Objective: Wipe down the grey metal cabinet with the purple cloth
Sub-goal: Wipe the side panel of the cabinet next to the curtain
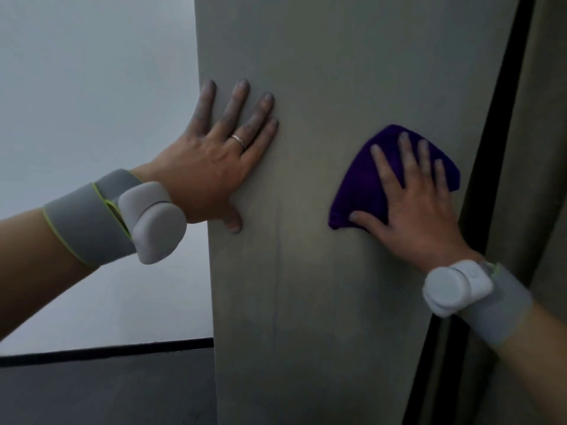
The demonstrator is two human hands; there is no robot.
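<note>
The grey metal cabinet (pixel 322 286) fills the middle of the view as a tall flat panel. My left hand (pixel 214 161) lies flat against its left part, fingers spread, holding nothing. My right hand (pixel 411 204) presses the purple cloth (pixel 362 185) flat against the panel's right part, fingers spread over it. The cloth is folded and shows around and above my fingers. Both wrists carry grey bands with white pods.
A dark vertical gap (pixel 491 179) runs along the cabinet's right edge, with another grey-olive panel (pixel 546 148) beyond it. A pale wall (pixel 92 87) lies left of the cabinet, above a black skirting strip (pixel 107 352) and dark floor (pixel 107 394).
</note>
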